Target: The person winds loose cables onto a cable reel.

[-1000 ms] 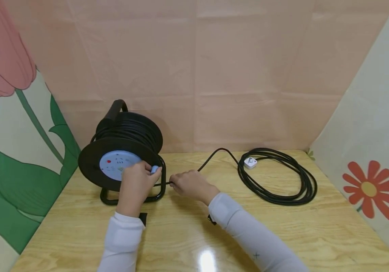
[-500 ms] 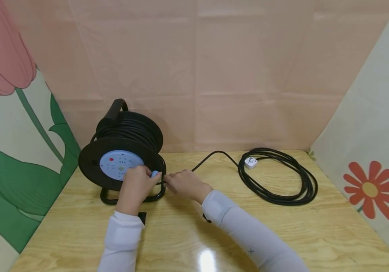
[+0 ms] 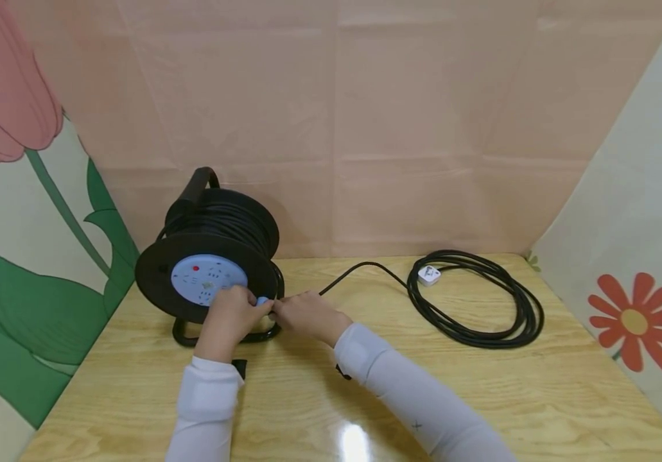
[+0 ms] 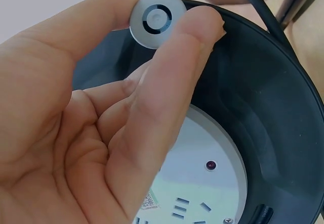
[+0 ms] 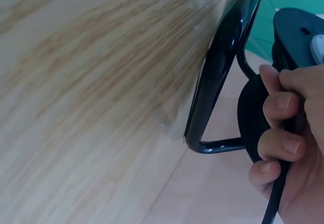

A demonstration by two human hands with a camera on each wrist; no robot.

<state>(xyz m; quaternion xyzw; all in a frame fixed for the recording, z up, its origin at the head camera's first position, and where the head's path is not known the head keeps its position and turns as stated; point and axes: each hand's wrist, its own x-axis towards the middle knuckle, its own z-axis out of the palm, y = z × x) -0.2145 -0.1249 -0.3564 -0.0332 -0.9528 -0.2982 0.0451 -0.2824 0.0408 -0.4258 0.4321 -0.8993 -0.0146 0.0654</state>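
A black cable reel [image 3: 154, 276], wound with black cable, stands on the left of the table, its blue socket panel [image 3: 192, 285] facing me. My left hand [image 3: 229, 321] reaches across the panel's lower right. In the left wrist view its thumb and a finger pinch the round winding knob [image 4: 157, 19] near the reel's rim. Right beside the reel, my right hand [image 3: 310, 314] has its fingers curled round the cable [image 5: 276, 198]. From there the cable arches over to a loose coil [image 3: 524, 301] on the right.
Inside the coil sits a white plug [image 3: 429, 276]. The reel's black tube stand [image 5: 217, 72] rests on the wooden table [image 3: 458, 391]. A pink sheet [image 3: 400, 128] hangs behind, with flower-patterned panels [image 3: 619, 212] at both sides.
The reel has turned slightly clockwise, and the left hand has moved down with the knob. My right hand has slid left with the cable towards the reel; the cable's arch is lower.
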